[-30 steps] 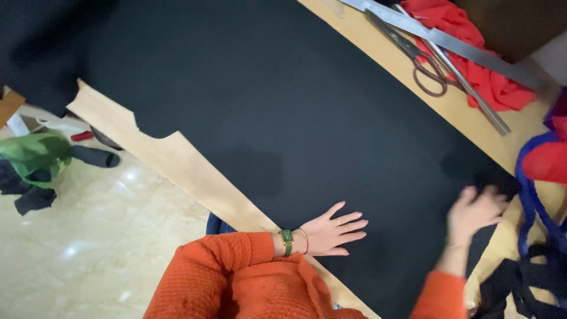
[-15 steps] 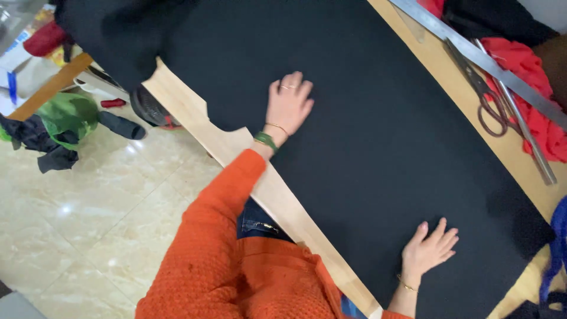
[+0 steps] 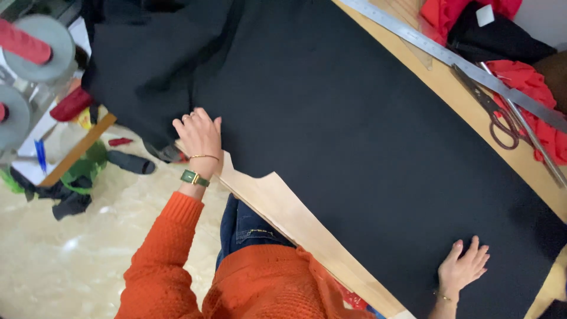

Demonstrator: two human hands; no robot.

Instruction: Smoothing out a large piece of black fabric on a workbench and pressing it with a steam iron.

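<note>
1 black cloth (image 3: pixel 354 136), 2 flat hands: left (image 3: pixel 199 137), right (image 3: pixel 463 267).

Your left hand (image 3: pixel 199 137) is stretched out to the left and far from your body, palm down, fingers close together and slightly curled, the arm nearly straight in its orange sleeve with a green watch and a thin bracelet at the wrist. Your right hand (image 3: pixel 464 266) lies flat at the near right, palm down, fingers spread wide, holding nothing.
</note>
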